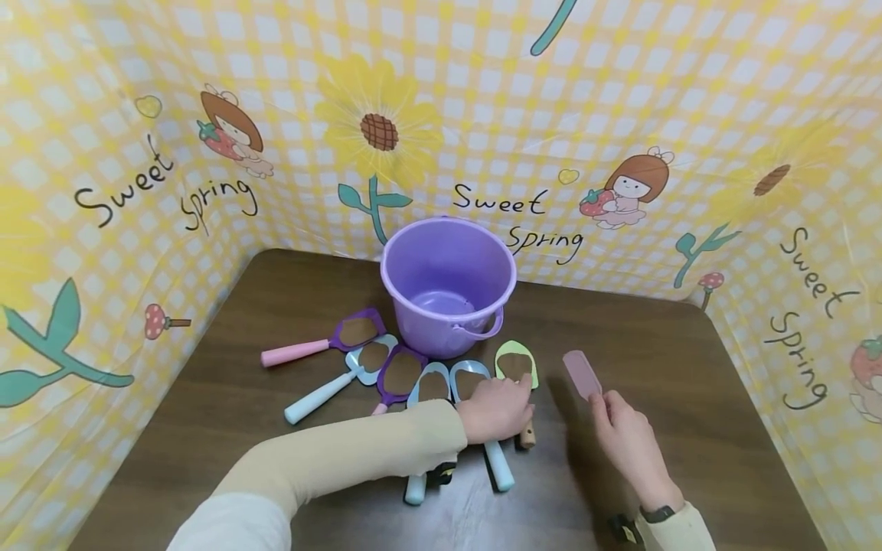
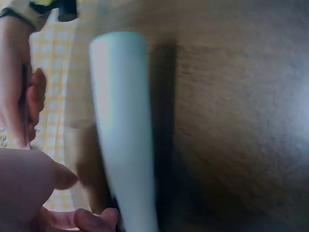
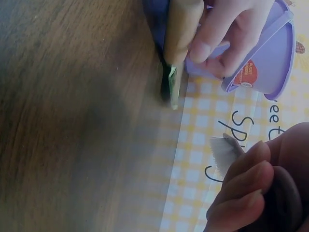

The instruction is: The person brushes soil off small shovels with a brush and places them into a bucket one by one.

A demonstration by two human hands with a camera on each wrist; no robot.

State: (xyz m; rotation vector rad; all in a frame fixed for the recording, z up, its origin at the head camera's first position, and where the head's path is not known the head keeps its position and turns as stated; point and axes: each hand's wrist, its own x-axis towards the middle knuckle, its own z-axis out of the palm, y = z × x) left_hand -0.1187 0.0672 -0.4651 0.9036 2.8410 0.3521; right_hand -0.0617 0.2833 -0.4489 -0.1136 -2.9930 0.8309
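My left hand reaches over the green ring-shaped tool with a wooden handle, which lies on the table. Its fingers are spread beside that wooden handle and do not visibly close round it. In my right hand is a pink brush, gripped by the handle and held above the table. Fine bristles show on the brush in the right wrist view. Under the left arm lie light blue ring-shaped tools; one light blue handle fills the middle of the left wrist view.
A purple bucket stands at the back of the brown table. Left of it lie purple ring-shaped tools with pink handles and a light blue one. Yellow checked cloth walls the back and sides.
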